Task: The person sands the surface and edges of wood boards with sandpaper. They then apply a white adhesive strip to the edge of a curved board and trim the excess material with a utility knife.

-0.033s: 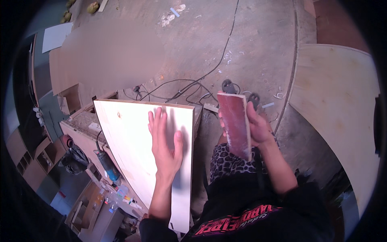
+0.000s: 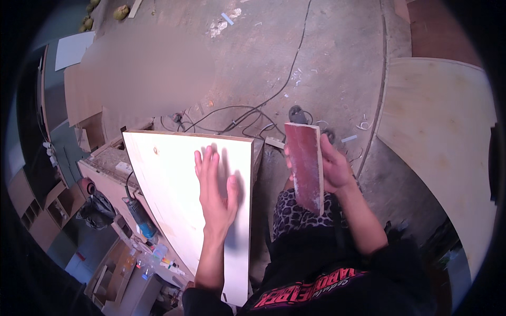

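My left hand [image 2: 215, 197] lies over a large pale wooden panel [image 2: 168, 179], fingers stretched out and thumb apart. Nothing is in it; whether the palm touches the surface I cannot tell. My right hand [image 2: 336, 167] grips what looks like a flat sanding block [image 2: 305, 163], reddish-brown with pale edges and whitish dust on its face. It is held nearly upright in front of my lap, to the right of the panel. My thumb is on its right side and fingertips show at its left edge; the rest of the fingers are hidden behind it.
A blue-and-black corded power tool [image 2: 141, 217] hangs left of the panel, beside a cluttered shelf [image 2: 153, 258]. Black cables [image 2: 253, 109] trail across the concrete floor. A broad pale sheet [image 2: 443, 121] stands at the right. A blurred patch covers the upper left.
The lower end of the sanding block has shifted slightly left and down as my right hand turned a little. My left hand stays in nearly the same place.
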The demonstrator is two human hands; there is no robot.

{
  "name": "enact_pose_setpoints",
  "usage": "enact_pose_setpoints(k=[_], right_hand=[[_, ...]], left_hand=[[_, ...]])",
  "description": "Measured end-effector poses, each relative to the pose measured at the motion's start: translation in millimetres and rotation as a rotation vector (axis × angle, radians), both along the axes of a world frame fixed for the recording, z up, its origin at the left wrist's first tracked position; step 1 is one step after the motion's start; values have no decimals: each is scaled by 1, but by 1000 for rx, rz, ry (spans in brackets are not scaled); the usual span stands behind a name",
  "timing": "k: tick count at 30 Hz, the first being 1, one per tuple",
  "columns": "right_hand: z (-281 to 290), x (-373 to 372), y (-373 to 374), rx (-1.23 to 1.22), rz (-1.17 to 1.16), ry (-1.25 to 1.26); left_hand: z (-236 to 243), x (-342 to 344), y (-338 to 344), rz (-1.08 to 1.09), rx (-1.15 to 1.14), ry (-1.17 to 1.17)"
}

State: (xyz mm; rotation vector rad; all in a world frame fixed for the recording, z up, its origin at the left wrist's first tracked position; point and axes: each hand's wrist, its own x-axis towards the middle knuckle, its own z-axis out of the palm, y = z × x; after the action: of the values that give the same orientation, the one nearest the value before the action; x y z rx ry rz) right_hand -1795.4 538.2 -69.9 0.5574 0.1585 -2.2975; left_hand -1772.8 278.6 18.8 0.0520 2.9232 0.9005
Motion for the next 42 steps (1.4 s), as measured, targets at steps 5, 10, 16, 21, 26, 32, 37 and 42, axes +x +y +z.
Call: enact_pose_setpoints(k=[5, 10, 16, 21, 26, 32, 37, 42], right_hand=[[-4, 23, 3, 66, 40, 354], [5, 53, -6, 421, 61, 219], [30, 109, -67, 1060, 295, 587], [43, 150, -119, 1246, 242, 770], [40, 139, -131, 1129, 178, 535], [30, 59, -123, 1021, 63, 488], [31, 10, -114, 1123, 50, 578], [39, 18, -117, 1092, 64, 567]], left_hand=[[-29, 31, -31, -98, -58, 119], [-39, 33, -34, -121, -43, 220], [-42, 30, -33, -128, -31, 266], [-46, 32, -32, -113, -21, 288], [-47, 30, -29, -106, -37, 293], [-45, 31, -31, -122, -74, 263], [-46, 30, -31, -122, -67, 273], [-46, 33, -31, -113, -62, 273]])
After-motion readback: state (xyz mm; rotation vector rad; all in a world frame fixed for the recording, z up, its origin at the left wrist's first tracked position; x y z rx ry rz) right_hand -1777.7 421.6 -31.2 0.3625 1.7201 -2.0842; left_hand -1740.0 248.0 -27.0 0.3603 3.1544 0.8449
